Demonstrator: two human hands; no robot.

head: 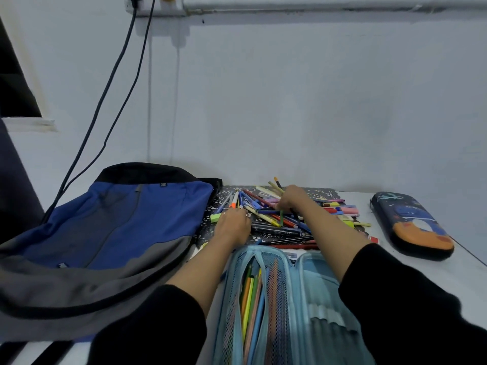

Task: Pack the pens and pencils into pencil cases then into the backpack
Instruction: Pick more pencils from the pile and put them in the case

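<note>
Two hands are reaching into the pile (274, 227) at twelve o'clock from the case (311, 285). The right hand (291, 198) is gripping pencils (275, 186); whether the left hand (232, 226) is holding anything cannot be told.

Backpack (110, 227) at nine o'clock: blue, grey, black trim. Pencil case (311, 285) at six o'clock: pale blue (yellow, orange, blue pencils (250, 299) inside). Second case (411, 225) at three o'clock: navy, orange cartoon print. Mat (205, 234): black lace pattern.
</note>
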